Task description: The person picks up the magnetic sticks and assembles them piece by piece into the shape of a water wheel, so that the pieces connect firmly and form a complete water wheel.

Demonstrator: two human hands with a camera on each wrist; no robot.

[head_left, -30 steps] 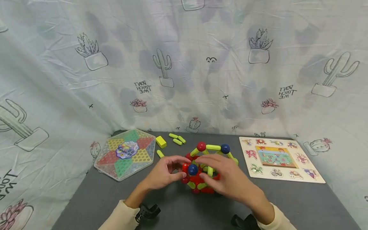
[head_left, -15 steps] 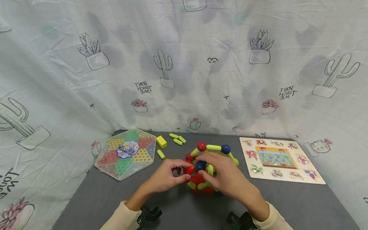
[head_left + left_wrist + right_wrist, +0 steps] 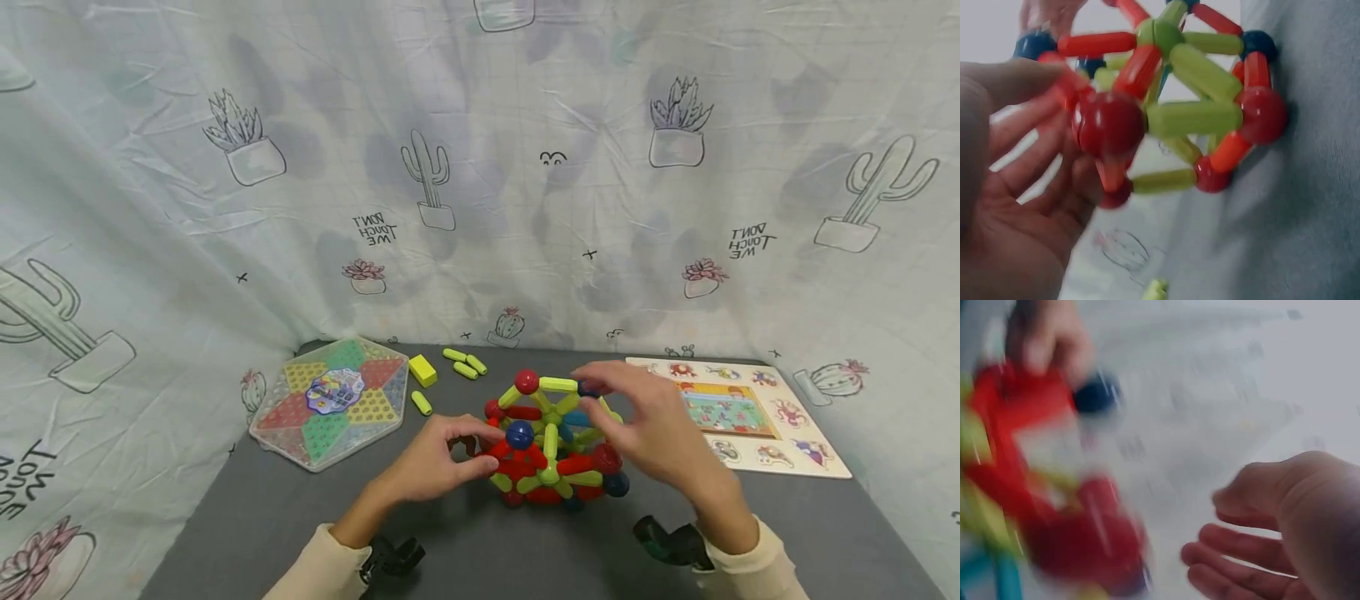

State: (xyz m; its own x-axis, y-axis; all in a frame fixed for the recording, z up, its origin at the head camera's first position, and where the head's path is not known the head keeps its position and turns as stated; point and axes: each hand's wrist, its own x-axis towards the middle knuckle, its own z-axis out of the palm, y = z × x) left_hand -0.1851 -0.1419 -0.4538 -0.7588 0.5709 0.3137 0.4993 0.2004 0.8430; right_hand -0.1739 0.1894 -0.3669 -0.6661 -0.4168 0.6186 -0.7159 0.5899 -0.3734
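A ball-and-rod construction toy [image 3: 551, 437], built of red and lime rods with red, blue and green balls, stands at the middle of the table. At its left side my left hand [image 3: 431, 467] pinches a red magnetic rod [image 3: 1067, 80] just below a blue ball [image 3: 520, 434]. A dark red ball [image 3: 1110, 124] lies right by the left fingers in the left wrist view. My right hand [image 3: 660, 421] is to the right of the toy with fingers apart and relaxed, holding nothing. It overlaps a far blue ball in the head view; the right wrist view is blurred.
Several loose lime rods [image 3: 465, 370] and a yellow block [image 3: 422, 371] lie behind on the left. A hexagonal Chinese checkers board [image 3: 300, 433] is at far left. A wooden picture puzzle board [image 3: 795, 462] lies at right. A printed curtain [image 3: 480, 208] hangs behind the table.
My right hand has let go of the blue ball, which now sits atop the red rod at the toy's front left, and has moved right. The left hand stays at the toy's left side.
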